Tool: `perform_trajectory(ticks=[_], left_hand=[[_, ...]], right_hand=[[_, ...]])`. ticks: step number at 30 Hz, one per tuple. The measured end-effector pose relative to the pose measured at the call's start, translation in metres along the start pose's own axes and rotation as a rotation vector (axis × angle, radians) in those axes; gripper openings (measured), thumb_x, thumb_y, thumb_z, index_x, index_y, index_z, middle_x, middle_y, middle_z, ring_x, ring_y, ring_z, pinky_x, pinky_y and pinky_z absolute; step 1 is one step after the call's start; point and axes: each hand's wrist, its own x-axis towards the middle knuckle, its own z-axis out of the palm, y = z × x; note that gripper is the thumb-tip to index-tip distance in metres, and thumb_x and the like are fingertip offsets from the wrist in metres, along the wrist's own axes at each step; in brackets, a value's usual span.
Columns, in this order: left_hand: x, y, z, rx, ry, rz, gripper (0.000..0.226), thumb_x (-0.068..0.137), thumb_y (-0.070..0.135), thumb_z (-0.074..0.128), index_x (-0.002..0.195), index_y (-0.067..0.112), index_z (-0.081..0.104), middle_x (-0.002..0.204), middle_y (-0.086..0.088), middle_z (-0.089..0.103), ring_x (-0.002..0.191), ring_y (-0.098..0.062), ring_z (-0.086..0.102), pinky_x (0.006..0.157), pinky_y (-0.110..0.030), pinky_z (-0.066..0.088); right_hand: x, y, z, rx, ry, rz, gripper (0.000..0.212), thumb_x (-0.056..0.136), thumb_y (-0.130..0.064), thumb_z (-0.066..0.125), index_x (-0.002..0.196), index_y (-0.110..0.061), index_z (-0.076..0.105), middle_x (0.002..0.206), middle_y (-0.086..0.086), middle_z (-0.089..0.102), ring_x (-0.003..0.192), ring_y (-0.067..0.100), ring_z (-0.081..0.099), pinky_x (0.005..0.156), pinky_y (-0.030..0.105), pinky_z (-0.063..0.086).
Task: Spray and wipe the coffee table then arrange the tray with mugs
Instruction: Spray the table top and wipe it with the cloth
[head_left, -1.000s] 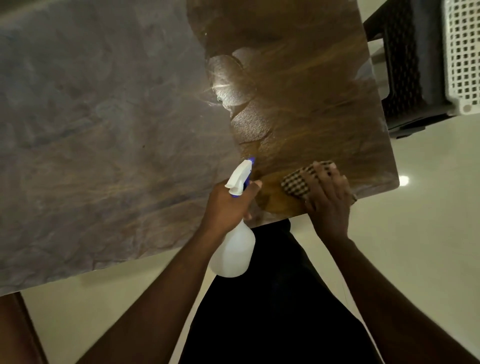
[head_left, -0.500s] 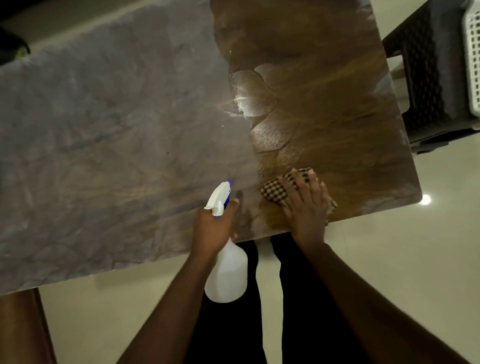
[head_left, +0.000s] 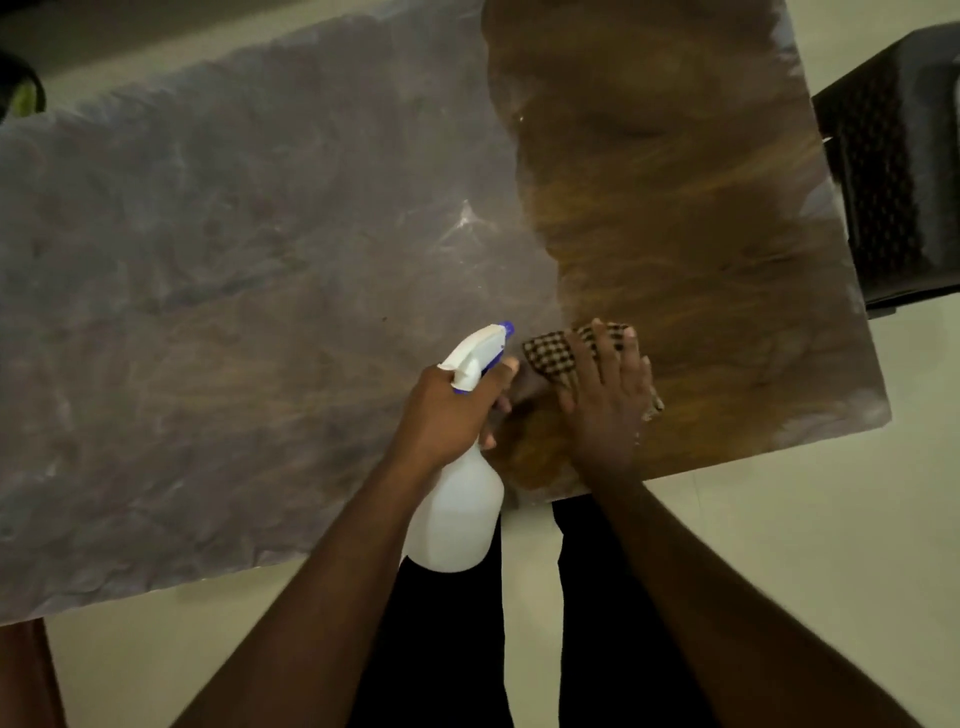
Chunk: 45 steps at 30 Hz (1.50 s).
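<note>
The coffee table (head_left: 234, 291) fills most of the view; its left part looks dull grey and filmy, its right part shines brown. My left hand (head_left: 447, 410) grips the neck of a white spray bottle (head_left: 457, 514) with a blue-tipped nozzle, held at the table's near edge. My right hand (head_left: 608, 395) lies flat on a brown-and-cream checked cloth (head_left: 550, 353), pressing it onto the table just right of the bottle. No tray or mugs are in view.
A dark woven stool or chair (head_left: 893, 182) stands off the table's right end. Pale tiled floor (head_left: 779, 545) lies in front of the table. My dark-trousered legs (head_left: 447, 649) stand at the near edge. A brown object (head_left: 21, 675) shows at the bottom left.
My right hand has slid the cloth leftward along the near edge, toward the grey area. My left hand with the bottle has moved left too. The white basket at the right has left the view.
</note>
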Motion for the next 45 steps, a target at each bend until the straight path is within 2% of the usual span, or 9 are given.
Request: perform_trajectory(ticks=[3, 8, 15, 22, 26, 30, 37, 40, 45], left_hand=[[0.009, 0.002, -0.008, 0.014, 0.046, 0.011, 0.005, 0.086, 0.035, 0.067, 0.083, 0.036, 0.064, 0.062, -0.009, 0.064, 0.039, -0.016, 0.052, 0.056, -0.031, 0.048], [0.023, 0.003, -0.034, -0.021, -0.001, -0.003, 0.005, 0.086, 0.037, 0.068, 0.084, 0.035, 0.064, 0.063, -0.012, 0.062, 0.040, -0.018, 0.051, 0.058, -0.031, 0.047], [0.043, 0.001, -0.062, -0.043, -0.062, -0.025, 0.020, 0.085, 0.043, 0.067, 0.098, 0.029, 0.064, 0.071, -0.005, 0.069, 0.043, -0.020, 0.052, 0.054, -0.029, 0.045], [0.054, 0.019, -0.089, -0.134, -0.032, 0.050, 0.022, 0.089, 0.035, 0.064, 0.111, 0.037, 0.065, 0.082, -0.001, 0.071, 0.047, -0.011, 0.052, 0.060, -0.025, 0.047], [0.065, 0.034, -0.103, -0.141, -0.030, 0.063, 0.017, 0.086, 0.040, 0.066, 0.070, 0.044, 0.066, 0.081, -0.015, 0.073, 0.043, -0.021, 0.050, 0.057, -0.032, 0.048], [0.089, 0.045, -0.109, -0.173, 0.035, 0.072, 0.005, 0.075, 0.049, 0.067, 0.070, 0.046, 0.067, 0.073, -0.016, 0.072, 0.046, -0.024, 0.054, 0.057, -0.034, 0.048], [0.120, 0.068, -0.115, -0.131, 0.156, 0.103, 0.002, 0.077, 0.037, 0.067, 0.078, 0.036, 0.065, 0.060, 0.002, 0.065, 0.045, -0.014, 0.056, 0.059, -0.033, 0.050], [0.128, 0.081, -0.116, -0.121, 0.055, 0.069, 0.018, 0.087, 0.036, 0.066, 0.105, 0.040, 0.066, 0.070, -0.004, 0.071, 0.041, -0.019, 0.054, 0.053, -0.029, 0.047], [0.150, 0.098, -0.106, -0.118, 0.129, 0.067, 0.022, 0.087, 0.032, 0.066, 0.066, 0.034, 0.060, 0.060, -0.012, 0.062, 0.039, -0.023, 0.051, 0.054, -0.033, 0.045]], right_hand=[[-0.005, -0.072, 0.016, 0.150, -0.060, -0.106, 0.051, 0.086, -0.035, 0.040, 0.134, -0.018, 0.042, 0.143, 0.014, 0.046, 0.138, 0.035, 0.031, 0.111, 0.054, 0.026], [-0.032, -0.042, 0.018, 0.070, -0.167, -0.647, 0.045, 0.086, -0.027, 0.056, 0.130, -0.020, 0.048, 0.139, 0.009, 0.050, 0.135, 0.031, 0.033, 0.110, 0.053, 0.025], [0.063, -0.077, 0.022, -0.003, 0.041, 0.176, 0.054, 0.089, -0.040, 0.037, 0.140, -0.022, 0.040, 0.151, 0.008, 0.035, 0.142, 0.035, 0.022, 0.112, 0.053, 0.021], [0.031, -0.090, 0.024, -0.046, -0.175, -0.695, 0.060, 0.088, -0.036, 0.054, 0.142, -0.025, 0.032, 0.148, 0.008, 0.040, 0.140, 0.030, 0.027, 0.110, 0.055, 0.027], [0.071, -0.057, 0.012, -0.066, -0.112, -0.214, 0.064, 0.084, -0.027, 0.062, 0.142, -0.028, 0.035, 0.150, 0.005, 0.036, 0.141, 0.029, 0.024, 0.114, 0.049, 0.021], [0.141, -0.125, 0.028, 0.009, 0.044, 0.169, 0.049, 0.085, -0.037, 0.041, 0.129, -0.017, 0.053, 0.139, 0.011, 0.051, 0.134, 0.036, 0.036, 0.106, 0.051, 0.035], [0.100, -0.127, 0.026, -0.019, -0.092, -0.652, 0.052, 0.089, -0.037, 0.051, 0.137, -0.023, 0.037, 0.144, 0.007, 0.045, 0.138, 0.027, 0.028, 0.109, 0.049, 0.022], [0.140, -0.080, 0.021, -0.060, -0.076, -0.353, 0.057, 0.083, -0.030, 0.057, 0.138, -0.027, 0.041, 0.146, 0.007, 0.044, 0.140, 0.026, 0.023, 0.112, 0.047, 0.018], [0.209, -0.141, 0.036, -0.019, 0.032, 0.003, 0.053, 0.085, -0.037, 0.044, 0.136, -0.023, 0.046, 0.146, 0.007, 0.043, 0.139, 0.032, 0.028, 0.113, 0.046, 0.015]])
